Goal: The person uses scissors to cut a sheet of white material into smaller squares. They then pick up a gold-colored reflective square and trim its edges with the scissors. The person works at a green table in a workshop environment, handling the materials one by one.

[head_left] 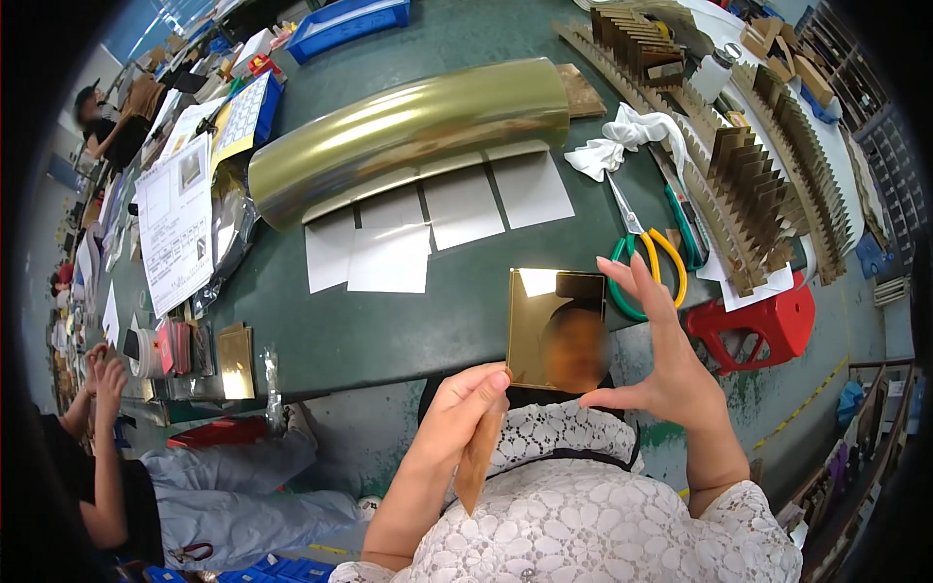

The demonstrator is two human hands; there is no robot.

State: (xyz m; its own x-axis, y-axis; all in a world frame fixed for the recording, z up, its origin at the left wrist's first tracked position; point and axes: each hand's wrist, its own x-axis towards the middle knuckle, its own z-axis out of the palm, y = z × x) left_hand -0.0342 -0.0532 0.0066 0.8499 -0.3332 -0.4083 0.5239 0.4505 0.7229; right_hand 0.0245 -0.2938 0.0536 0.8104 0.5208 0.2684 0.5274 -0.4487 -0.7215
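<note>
My left hand (457, 413) pinches a square, mirror-shiny gold plate (528, 335) by its lower left corner. A flat brown strip (479, 466) hangs below the same hand, apparently held in it too; its upper end is hidden by the fingers. To the right of the plate, my right hand (671, 374) is open, thumb and fingers spread wide around the plate's right edge. Whether a fingertip touches that edge I cannot tell. Just beyond lie scissors (636, 222) with green and yellow handles.
A large gold-green film roll (408, 126) lies across the green table over white sheets (466, 209). White cloth (632, 128) and slotted racks (753, 180) stand right. A red stool (777, 316) is beside the table. Left are papers (175, 223), stacked plates (235, 360) and a co-worker's hands (105, 374).
</note>
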